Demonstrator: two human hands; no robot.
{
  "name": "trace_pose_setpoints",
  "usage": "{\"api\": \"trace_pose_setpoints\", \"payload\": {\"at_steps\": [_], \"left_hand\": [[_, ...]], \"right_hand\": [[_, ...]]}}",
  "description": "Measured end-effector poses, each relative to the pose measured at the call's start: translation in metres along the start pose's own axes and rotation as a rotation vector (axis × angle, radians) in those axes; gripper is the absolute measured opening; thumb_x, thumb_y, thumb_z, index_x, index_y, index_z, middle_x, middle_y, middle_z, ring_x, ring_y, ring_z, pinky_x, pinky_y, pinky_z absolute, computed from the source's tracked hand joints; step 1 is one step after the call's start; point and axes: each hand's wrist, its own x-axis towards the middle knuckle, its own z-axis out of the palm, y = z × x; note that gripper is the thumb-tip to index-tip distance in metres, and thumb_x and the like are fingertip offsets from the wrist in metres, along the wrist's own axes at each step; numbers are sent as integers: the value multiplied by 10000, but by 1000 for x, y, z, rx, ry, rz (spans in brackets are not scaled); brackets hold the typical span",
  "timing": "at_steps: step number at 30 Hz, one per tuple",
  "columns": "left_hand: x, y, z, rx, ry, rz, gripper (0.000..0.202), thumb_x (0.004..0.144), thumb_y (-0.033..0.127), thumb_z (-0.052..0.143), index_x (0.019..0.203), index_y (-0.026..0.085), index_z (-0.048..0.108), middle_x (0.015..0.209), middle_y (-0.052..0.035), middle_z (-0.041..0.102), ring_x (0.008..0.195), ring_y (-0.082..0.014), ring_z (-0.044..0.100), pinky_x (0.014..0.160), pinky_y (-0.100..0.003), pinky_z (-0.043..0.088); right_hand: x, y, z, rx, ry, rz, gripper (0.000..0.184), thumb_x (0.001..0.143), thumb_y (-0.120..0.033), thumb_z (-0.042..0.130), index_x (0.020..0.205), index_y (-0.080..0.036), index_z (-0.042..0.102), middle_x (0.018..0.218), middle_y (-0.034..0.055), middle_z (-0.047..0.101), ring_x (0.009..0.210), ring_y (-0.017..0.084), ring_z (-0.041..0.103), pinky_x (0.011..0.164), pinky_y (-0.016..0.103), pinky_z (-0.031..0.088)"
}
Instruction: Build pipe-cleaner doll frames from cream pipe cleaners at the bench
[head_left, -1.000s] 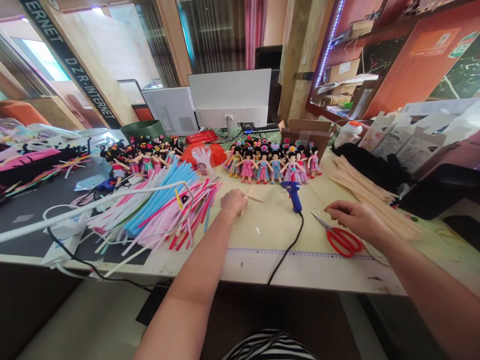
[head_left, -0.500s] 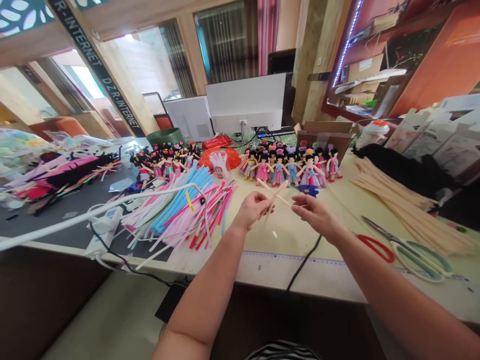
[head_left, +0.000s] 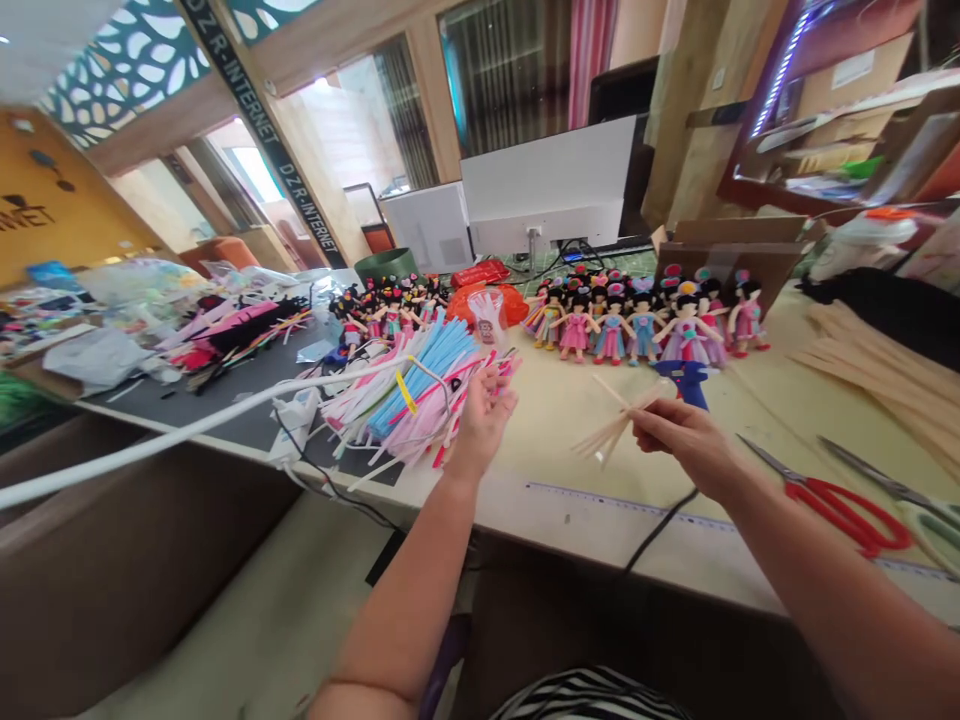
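Observation:
My right hand (head_left: 679, 435) pinches several beige pipe cleaners (head_left: 606, 432) that cross and fan out to the left of the fingertips, blurred by motion. Beside the pile of pink, white and blue pipe cleaners (head_left: 409, 390), my left hand (head_left: 486, 415) is raised with loosely curled fingers apart and nothing visible in them. Whether it touches the pile I cannot tell. Just beyond my right hand lies a blue glue gun (head_left: 686, 378), partly hidden by other things.
Small pipe-cleaner dolls (head_left: 613, 330) stand in a group at the back. Red-handled scissors (head_left: 851, 510) and green-handled scissors (head_left: 934, 520) lie on the right, near more beige pipe cleaners (head_left: 885, 365). A ruler (head_left: 637, 508) runs along the front edge. A white tube (head_left: 195, 435) crosses the left side.
My hands have moved apart. The left has let go of the beige pipe cleaners and moved left to the coloured pile; the right now holds them. The view has turned left.

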Motion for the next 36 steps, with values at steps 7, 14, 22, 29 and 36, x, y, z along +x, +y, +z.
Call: {"api": "trace_pose_setpoints", "payload": {"at_steps": [7, 14, 22, 29, 36], "left_hand": [[-39, 12, -62, 54, 301, 94, 534, 799, 390, 621, 1278, 243, 435, 1243, -102, 520, 955, -167, 583, 757, -294, 507], [-55, 30, -95, -31, 542, 95, 434, 753, 401, 649, 1123, 215, 516, 1011, -44, 602, 820, -134, 608, 664, -237, 477], [-34, 20, 39, 1, -409, -80, 362, 784, 393, 630, 1049, 146, 644, 1011, -90, 679, 930, -188, 611, 841, -312, 462], [-2, 23, 104, -102, -718, -174, 296, 752, 404, 665, 858, 132, 718, 802, -69, 697, 736, -173, 612, 721, -282, 476], [32, 28, 123, -174, -609, -314, 265, 628, 344, 772, 780, 139, 699, 672, -35, 654, 628, -177, 640, 587, -251, 480]], "right_hand": [[-3, 5, -7, 49, -13, -6, 490, 488, -609, 819, 665, -175, 675, 602, 10, 586, 547, 107, 520, 518, 248, 478], [-6, 1, -4, 66, -62, 4, 438, 534, -559, 810, 665, -168, 661, 613, 14, 590, 542, 108, 516, 516, 253, 462], [-11, -15, 10, -11, -177, -70, 325, 612, -455, 759, 756, -172, 690, 608, -12, 583, 547, 108, 505, 539, 268, 443], [-8, -9, -15, -37, -84, -183, 231, 688, -386, 699, 768, -196, 594, 623, -36, 559, 540, 103, 507, 498, 235, 413], [-19, 11, -69, -248, 223, -289, 265, 782, -385, 614, 978, -207, 631, 739, -12, 596, 656, 132, 537, 606, 275, 443]]}}
